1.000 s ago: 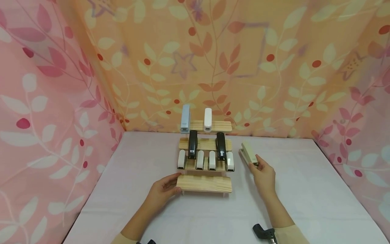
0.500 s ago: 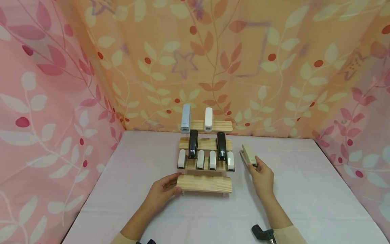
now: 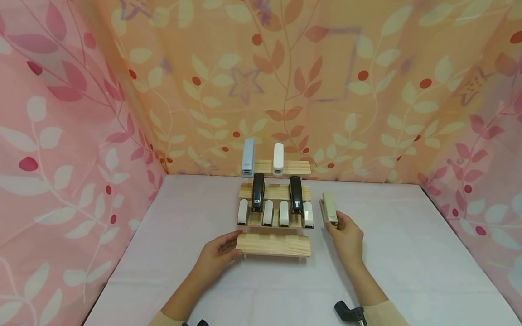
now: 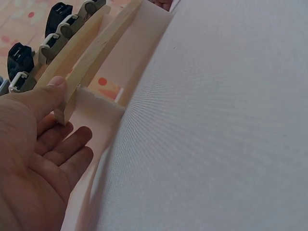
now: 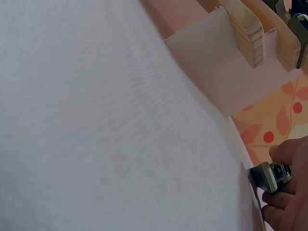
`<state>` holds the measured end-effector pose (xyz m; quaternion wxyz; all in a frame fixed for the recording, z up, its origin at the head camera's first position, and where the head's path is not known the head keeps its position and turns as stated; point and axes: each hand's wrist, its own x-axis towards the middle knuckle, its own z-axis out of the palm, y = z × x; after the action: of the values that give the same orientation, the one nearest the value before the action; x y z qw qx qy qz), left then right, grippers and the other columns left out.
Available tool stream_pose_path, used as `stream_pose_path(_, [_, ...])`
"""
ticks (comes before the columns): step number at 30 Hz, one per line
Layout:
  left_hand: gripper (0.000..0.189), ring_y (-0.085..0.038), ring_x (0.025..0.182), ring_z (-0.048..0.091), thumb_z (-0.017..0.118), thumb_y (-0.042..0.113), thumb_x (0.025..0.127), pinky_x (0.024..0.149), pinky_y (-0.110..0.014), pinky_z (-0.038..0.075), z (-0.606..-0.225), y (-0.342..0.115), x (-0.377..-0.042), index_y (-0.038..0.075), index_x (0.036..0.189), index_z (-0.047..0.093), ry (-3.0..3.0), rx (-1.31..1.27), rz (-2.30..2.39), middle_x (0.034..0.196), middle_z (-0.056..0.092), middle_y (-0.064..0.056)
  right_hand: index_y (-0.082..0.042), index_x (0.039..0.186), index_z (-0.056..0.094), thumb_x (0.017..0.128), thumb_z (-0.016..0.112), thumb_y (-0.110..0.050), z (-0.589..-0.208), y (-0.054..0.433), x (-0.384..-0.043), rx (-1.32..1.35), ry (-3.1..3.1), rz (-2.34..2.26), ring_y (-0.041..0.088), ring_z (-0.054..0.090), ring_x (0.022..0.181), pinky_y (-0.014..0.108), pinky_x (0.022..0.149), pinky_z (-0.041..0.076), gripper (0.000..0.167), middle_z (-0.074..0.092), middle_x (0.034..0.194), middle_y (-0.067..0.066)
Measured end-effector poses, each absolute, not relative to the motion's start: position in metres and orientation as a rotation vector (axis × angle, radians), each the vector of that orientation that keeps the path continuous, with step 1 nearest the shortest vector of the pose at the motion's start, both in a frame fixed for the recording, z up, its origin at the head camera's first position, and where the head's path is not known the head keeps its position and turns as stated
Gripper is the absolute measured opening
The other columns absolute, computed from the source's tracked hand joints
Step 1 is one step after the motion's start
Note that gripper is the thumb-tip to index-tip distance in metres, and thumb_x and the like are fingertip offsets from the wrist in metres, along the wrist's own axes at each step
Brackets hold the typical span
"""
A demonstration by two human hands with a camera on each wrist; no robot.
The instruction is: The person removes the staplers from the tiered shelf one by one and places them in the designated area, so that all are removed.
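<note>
In the head view, my left hand point(image 3: 215, 259) grips the left end of the lowest board of a stepped wooden rack point(image 3: 273, 245). The left wrist view shows the thumb on top of that board point(image 4: 91, 62), with fingers curled below its end. To the right of the rack, my right hand point(image 3: 350, 237) pinches the near end of a pale green stapler point(image 3: 329, 208) between thumb and fingers. Seen in the right wrist view, this stapler point(image 5: 267, 177) is low at the cloth; whether it touches the cloth I cannot tell. Its far part is hidden there.
On the rack's upper steps stand a light blue stapler point(image 3: 248, 157), a white stapler point(image 3: 278, 158), two black staplers point(image 3: 258, 192) and several small white staplers point(image 3: 268, 213). A white cloth point(image 3: 367, 280) covers the table. Floral curtains point(image 3: 212, 113) hang behind and at both sides.
The green stapler has turned to point more straight away from me. My right hand has shifted slightly left and nearer with it. My left hand stays on the rack.
</note>
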<state>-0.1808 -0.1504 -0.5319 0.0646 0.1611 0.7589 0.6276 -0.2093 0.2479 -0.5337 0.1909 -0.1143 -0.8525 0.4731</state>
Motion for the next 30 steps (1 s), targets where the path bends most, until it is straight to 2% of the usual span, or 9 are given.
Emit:
stream_pose_path(4, [0.06,-0.026,0.131,0.06,0.081,0.021,0.088,0.106,-0.028,0.052,-0.5295,-0.1499,-0.1803,0.008,0.143,0.059,2.294,0.49,1.898,0.145,0.06,-0.009,0.001,0.137,0.06,0.091,0.08,-0.02,-0.5356,0.2479,-0.2095,-0.287,-2.434,1.256,0.034,0.07,0.114,0.041,0.091,0.06,0.055,0.07,0.126,0.022])
stream_pose_path(9, [0.06,-0.026,0.131,0.061,0.081,0.021,0.089,0.107,-0.03,0.052,-0.5271,-0.1492,-0.1796,0.007,0.142,0.059,2.291,0.491,1.903,0.145,0.06,-0.009,0.001,0.137,0.06,0.09,0.081,-0.023,-0.5375,0.2476,-0.209,-0.256,-2.478,1.179,0.037,0.069,0.117,0.047,0.094,0.06,0.056,0.07,0.127,0.021])
stream_pose_path(14, [0.059,-0.026,0.13,0.061,0.081,0.02,0.089,0.106,-0.031,0.052,-0.5293,-0.1496,-0.1801,0.007,0.142,0.059,2.283,0.5,1.913,0.144,0.061,-0.009,0.001,0.137,0.06,0.09,0.081,-0.023,-0.5377,0.2457,-0.2087,-0.25,-2.491,1.139,0.037,0.069,0.115,0.049,0.092,0.06,0.057,0.071,0.124,0.021])
stream_pose_path(20, [0.059,-0.026,0.13,0.062,0.081,0.021,0.089,0.106,-0.029,0.052,-0.5325,-0.15,-0.1815,0.007,0.142,0.059,2.294,0.518,1.91,0.144,0.061,-0.009,0.006,0.142,0.055,0.091,0.08,-0.022,-0.5365,0.244,-0.2076,-0.253,-2.484,1.149,0.039,0.066,0.12,0.048,0.095,0.058,0.063,0.068,0.129,0.024])
stream_pose_path(30, [0.061,-0.026,0.131,0.061,0.083,0.024,0.087,0.107,-0.03,0.051,-0.5332,-0.1502,-0.1809,0.009,0.142,0.06,2.313,0.479,1.899,0.145,0.06,-0.008,0.003,0.14,0.055,0.091,0.081,-0.024,-0.5307,0.2433,-0.2075,-0.291,-2.458,1.241,0.041,0.061,0.127,0.051,0.102,0.055,0.062,0.064,0.135,0.026])
